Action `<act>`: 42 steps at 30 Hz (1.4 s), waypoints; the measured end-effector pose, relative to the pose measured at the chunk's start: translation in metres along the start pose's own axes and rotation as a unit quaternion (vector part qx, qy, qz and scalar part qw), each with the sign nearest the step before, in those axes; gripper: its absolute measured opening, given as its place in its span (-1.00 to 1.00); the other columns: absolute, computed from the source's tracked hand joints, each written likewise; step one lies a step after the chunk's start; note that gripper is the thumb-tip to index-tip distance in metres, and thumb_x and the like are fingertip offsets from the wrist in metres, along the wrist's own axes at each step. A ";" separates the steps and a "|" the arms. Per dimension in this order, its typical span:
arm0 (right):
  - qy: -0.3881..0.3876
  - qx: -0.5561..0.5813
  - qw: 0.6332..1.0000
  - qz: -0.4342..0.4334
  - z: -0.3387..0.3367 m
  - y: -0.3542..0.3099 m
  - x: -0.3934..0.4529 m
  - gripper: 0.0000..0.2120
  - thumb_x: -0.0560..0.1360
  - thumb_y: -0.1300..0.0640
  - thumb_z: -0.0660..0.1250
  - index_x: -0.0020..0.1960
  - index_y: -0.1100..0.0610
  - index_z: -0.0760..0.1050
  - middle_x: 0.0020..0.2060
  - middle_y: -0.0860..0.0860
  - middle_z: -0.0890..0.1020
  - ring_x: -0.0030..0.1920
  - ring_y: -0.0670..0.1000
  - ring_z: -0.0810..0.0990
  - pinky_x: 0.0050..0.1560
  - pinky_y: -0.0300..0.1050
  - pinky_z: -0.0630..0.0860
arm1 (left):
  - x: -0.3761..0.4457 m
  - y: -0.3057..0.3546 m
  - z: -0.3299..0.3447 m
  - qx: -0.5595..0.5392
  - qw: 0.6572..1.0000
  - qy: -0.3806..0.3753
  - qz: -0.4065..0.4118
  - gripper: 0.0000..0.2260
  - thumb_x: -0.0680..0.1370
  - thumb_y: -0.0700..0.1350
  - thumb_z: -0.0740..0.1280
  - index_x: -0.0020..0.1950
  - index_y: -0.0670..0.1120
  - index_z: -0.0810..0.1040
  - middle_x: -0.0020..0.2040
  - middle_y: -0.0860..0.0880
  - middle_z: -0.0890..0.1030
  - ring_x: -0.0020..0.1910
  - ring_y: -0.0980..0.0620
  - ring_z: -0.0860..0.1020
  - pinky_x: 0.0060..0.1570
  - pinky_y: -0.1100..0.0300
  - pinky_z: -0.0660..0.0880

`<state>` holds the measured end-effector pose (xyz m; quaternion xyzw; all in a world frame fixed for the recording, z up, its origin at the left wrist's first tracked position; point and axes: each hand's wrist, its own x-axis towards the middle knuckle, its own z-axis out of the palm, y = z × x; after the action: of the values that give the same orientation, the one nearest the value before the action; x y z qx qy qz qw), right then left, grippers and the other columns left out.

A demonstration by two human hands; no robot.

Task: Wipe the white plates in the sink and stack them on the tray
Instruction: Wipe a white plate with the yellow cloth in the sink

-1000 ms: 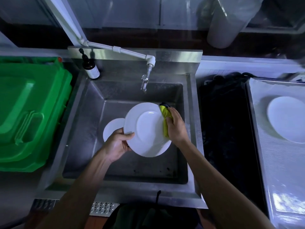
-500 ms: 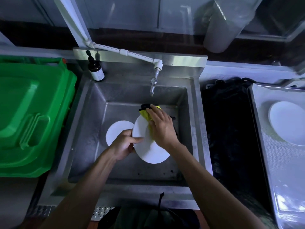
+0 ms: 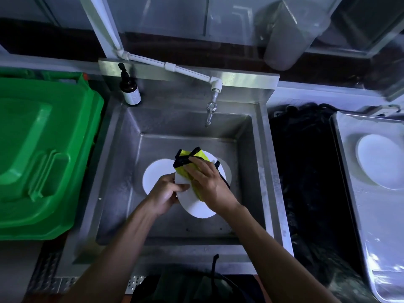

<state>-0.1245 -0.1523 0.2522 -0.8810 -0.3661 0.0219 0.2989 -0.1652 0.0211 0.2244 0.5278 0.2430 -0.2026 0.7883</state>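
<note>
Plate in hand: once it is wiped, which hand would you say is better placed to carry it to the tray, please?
Probably the left hand: it already grips the plate, while the right hand presses the cloth, though the tray lies on the right.

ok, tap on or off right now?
Looks off. No stream shows below the tap, and the sink holds no standing water under it. A thin trickle would be hard to rule out in this dim frame.

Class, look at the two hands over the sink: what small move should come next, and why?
Probably sweep the yellow cloth down the held plate: the right hand presses it near the top while the left hand grips the rim, leaving the lower part uncovered.
</note>
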 end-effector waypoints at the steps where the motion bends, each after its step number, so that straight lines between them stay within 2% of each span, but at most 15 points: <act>1: 0.007 -0.003 1.000 0.010 0.002 -0.001 -0.001 -0.64 0.62 0.29 0.27 0.41 0.20 0.49 0.42 0.18 0.45 0.34 0.28 0.44 0.36 0.17 0.39 | 0.000 0.000 -0.002 -0.002 1.000 -0.001 0.000 -0.62 0.34 -0.25 0.45 0.15 -0.22 0.65 0.08 -0.23 0.69 0.06 -0.21 0.66 0.01 -0.06 0.59; 7: 0.015 -0.019 0.997 0.067 0.005 -0.001 -0.012 -0.61 0.63 0.15 0.13 0.39 0.16 0.52 0.37 0.20 0.49 0.23 0.33 0.50 0.21 0.24 0.50 | 0.005 0.007 -0.009 0.010 1.000 -0.001 -0.009 -0.60 0.31 -0.24 0.43 0.15 -0.22 0.65 0.08 -0.26 0.68 0.03 -0.23 0.65 0.00 -0.07 0.53; 11: 0.013 -0.024 0.995 0.100 0.001 0.008 -0.021 -0.60 0.55 0.27 0.29 0.38 0.12 0.52 0.38 0.13 0.49 0.22 0.28 0.50 0.14 0.25 0.53 | 0.009 0.017 -0.002 0.055 0.998 0.001 -0.009 -0.69 0.38 -0.26 0.44 0.12 -0.20 0.64 -0.02 -0.17 0.71 -0.07 -0.17 0.68 -0.10 -0.01 0.55; 14: 0.000 -0.040 0.993 0.112 -0.008 0.019 -0.032 -0.44 0.44 0.36 0.41 0.39 0.05 0.47 0.39 0.07 0.47 0.20 0.23 0.50 0.15 0.23 0.54 | 0.015 0.024 0.009 0.086 0.996 0.015 0.002 -0.85 0.52 -0.35 0.38 0.01 -0.16 0.65 -0.12 -0.12 0.72 -0.20 -0.10 0.69 -0.22 0.07 0.51; 18: 0.020 -0.057 0.982 0.178 -0.023 0.035 -0.049 -0.41 0.40 0.43 0.41 0.35 0.03 0.49 0.34 0.05 0.52 0.12 0.23 0.54 0.08 0.26 0.56 | 0.023 0.035 0.034 0.207 0.976 0.025 0.064 -0.92 0.55 -0.28 0.38 -0.12 -0.15 0.61 -0.28 -0.02 0.65 -0.32 0.01 0.60 -0.31 0.09 0.46; 21: 0.040 -0.054 0.975 0.211 -0.043 0.048 -0.063 -0.45 0.40 0.45 0.36 0.31 0.05 0.53 0.31 0.10 0.55 0.13 0.27 0.55 0.12 0.25 0.55 | 0.032 0.042 0.058 0.351 0.927 0.040 0.126 -0.84 0.53 -0.19 0.36 -0.24 -0.17 0.48 -0.38 0.08 0.46 -0.39 0.09 0.39 -0.33 0.14 0.28; 25: 0.118 -0.048 0.968 0.214 -0.083 0.066 -0.091 -0.52 0.43 0.39 0.25 0.24 -0.02 0.53 0.22 0.10 0.59 0.07 0.22 0.57 0.13 0.06 0.51 | 0.040 0.047 0.104 0.448 0.876 0.058 0.169 -0.78 0.55 -0.12 0.34 -0.27 -0.11 0.42 -0.37 0.04 0.44 -0.38 0.02 0.41 -0.36 0.14 0.30; 29: 0.152 -0.052 0.956 0.246 -0.115 0.089 -0.113 -0.56 0.43 0.47 0.29 0.24 0.20 0.61 0.23 0.17 0.60 0.11 0.27 0.60 0.15 0.06 0.49 | 0.043 0.047 0.156 0.504 0.832 0.052 0.225 -0.74 0.59 -0.14 0.31 -0.22 -0.23 0.36 -0.35 -0.04 0.38 -0.37 -0.04 0.34 -0.35 0.09 0.22; 32: 0.173 -0.051 0.948 0.261 -0.143 0.110 -0.135 -0.58 0.44 0.46 0.29 0.25 0.24 0.61 0.26 0.18 0.59 0.16 0.29 0.59 0.19 0.07 0.47 | 0.044 0.045 0.205 0.557 0.783 0.040 0.274 -0.70 0.61 -0.19 0.28 -0.29 -0.09 0.28 -0.40 0.00 0.34 -0.39 -0.09 0.33 -0.38 0.05 0.21; 34: 0.195 -0.046 0.939 0.280 -0.162 0.125 -0.153 -0.57 0.44 0.43 0.26 0.26 0.22 0.61 0.28 0.17 0.59 0.17 0.28 0.57 0.21 0.05 0.47 | 0.049 0.043 0.238 0.585 0.750 0.033 0.306 -0.77 0.61 -0.20 0.28 -0.24 -0.10 0.39 -0.42 0.00 0.37 -0.40 -0.15 0.39 -0.40 0.03 0.30; 36: 0.197 -0.044 0.932 0.302 -0.179 0.138 -0.171 -0.55 0.46 0.43 0.26 0.30 0.17 0.60 0.31 0.13 0.56 0.18 0.27 0.55 0.23 0.04 0.46 | 0.054 0.040 0.272 0.619 0.701 0.022 0.353 -0.88 0.63 -0.19 0.27 -0.11 -0.14 0.49 -0.42 0.02 0.40 -0.39 -0.19 0.46 -0.42 0.06 0.31; 37: 0.193 -0.040 0.932 0.305 -0.187 0.144 -0.179 -0.55 0.47 0.43 0.26 0.30 0.16 0.59 0.33 0.11 0.56 0.18 0.26 0.54 0.24 0.04 0.46 | 0.058 0.038 0.290 0.632 0.678 0.013 0.375 -0.92 0.63 -0.19 0.26 -0.03 -0.12 0.53 -0.39 0.01 0.46 -0.36 -0.22 0.51 -0.42 0.07 0.33; 39: 0.196 -0.029 0.931 0.305 -0.203 0.156 -0.194 -0.54 0.48 0.44 0.24 0.29 0.14 0.60 0.33 0.09 0.56 0.21 0.25 0.54 0.26 0.05 0.45 | 0.067 0.034 0.328 0.645 0.650 -0.009 0.402 -0.77 0.63 -0.21 0.26 0.22 -0.01 0.60 -0.15 -0.09 0.66 -0.19 -0.26 0.62 -0.33 -0.03 0.51; 41: 0.207 -0.028 0.925 0.317 -0.219 0.168 -0.210 -0.50 0.45 0.45 0.23 0.26 0.07 0.63 0.32 0.05 0.57 0.20 0.23 0.54 0.27 0.04 0.45 | 0.078 0.028 0.366 0.657 0.630 -0.034 0.412 -0.62 0.62 -0.23 0.26 0.38 0.09 0.55 0.14 -0.07 0.70 0.01 -0.24 0.65 -0.12 -0.11 0.60; 42: 0.212 -0.029 0.922 0.323 -0.228 0.175 -0.219 -0.48 0.44 0.45 0.23 0.24 0.02 0.64 0.30 0.02 0.58 0.18 0.22 0.54 0.27 0.04 0.44 | 0.084 0.025 0.385 0.664 0.617 -0.046 0.419 -0.60 0.62 -0.23 0.26 0.40 0.11 0.54 0.21 -0.04 0.68 0.08 -0.21 0.65 -0.04 -0.09 0.61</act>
<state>-0.1154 -0.5100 0.3049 -0.9437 0.0096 -0.0803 0.3208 -0.0188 -0.3334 0.3180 0.9421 -0.2414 0.0194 0.2319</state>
